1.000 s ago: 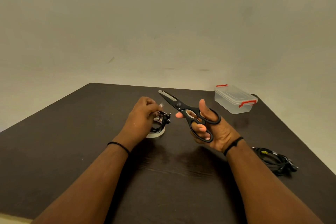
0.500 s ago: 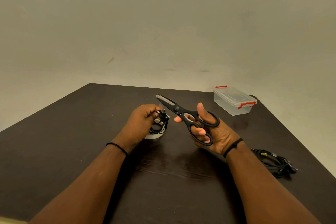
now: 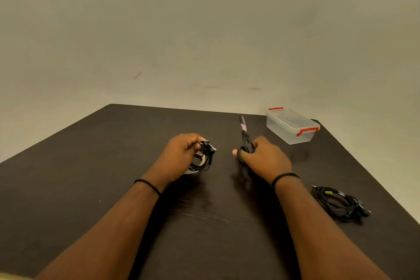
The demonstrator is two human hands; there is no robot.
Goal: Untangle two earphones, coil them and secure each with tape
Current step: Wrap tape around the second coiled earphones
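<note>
— Left hand (image 3: 181, 154) gripping coiled earphones (image 3: 205, 157) over tape roll (image 3: 193, 171); right hand (image 3: 261, 157) clutching scissors (image 3: 245, 138). Second earphone bundle (image 3: 341, 203) resting far right on table (image 3: 91, 177).
— Risk: loosening grip, springing coil; nicking cable when cutting tape.

2 hands (image 3: 181, 154) (image 3: 263, 157), 2 earphone coils (image 3: 204, 157) (image 3: 341, 203), 1 scissors (image 3: 245, 138), 1 plastic box (image 3: 292, 126), prob. 1 tape roll (image 3: 193, 171)

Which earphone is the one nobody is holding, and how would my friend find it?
Start at the dark table and go to its right edge, near the person's right forearm. There lies a loose black earphone bundle by itself, with a tiny yellow mark on its cord. The other earphone coil is gripped in the left hand, and the clear box with red clips sits farther back.
</note>
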